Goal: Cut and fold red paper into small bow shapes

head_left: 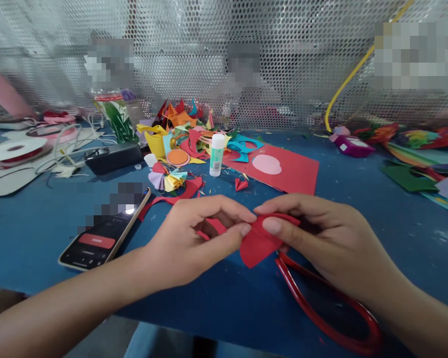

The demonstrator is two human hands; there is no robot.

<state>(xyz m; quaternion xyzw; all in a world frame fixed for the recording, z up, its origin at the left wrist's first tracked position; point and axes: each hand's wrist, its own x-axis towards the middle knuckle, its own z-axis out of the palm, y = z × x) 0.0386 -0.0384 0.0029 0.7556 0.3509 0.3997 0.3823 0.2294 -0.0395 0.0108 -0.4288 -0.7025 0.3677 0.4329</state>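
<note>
A piece of red paper (259,244), partly folded over, is pinched between my two hands above the table's front part. My left hand (199,238) grips its left side between thumb and fingertips. On the right side, the thumb and fingers of my right hand (324,233) press along the folded upper edge. Scissors with red handles (291,286) lie under my right hand, their blades hidden. Beyond my hands stand a glue stick (215,156) with a white cap and a small folded red scrap (241,184).
A phone (104,231) lies left of my left hand. Behind are a pleated paper rosette (167,178), colourful paper scraps (182,119), a red sheet (298,166), a black box (114,158), a bottle (115,114) and a ribbon spool (15,149). A perforated metal panel (194,64) closes the back.
</note>
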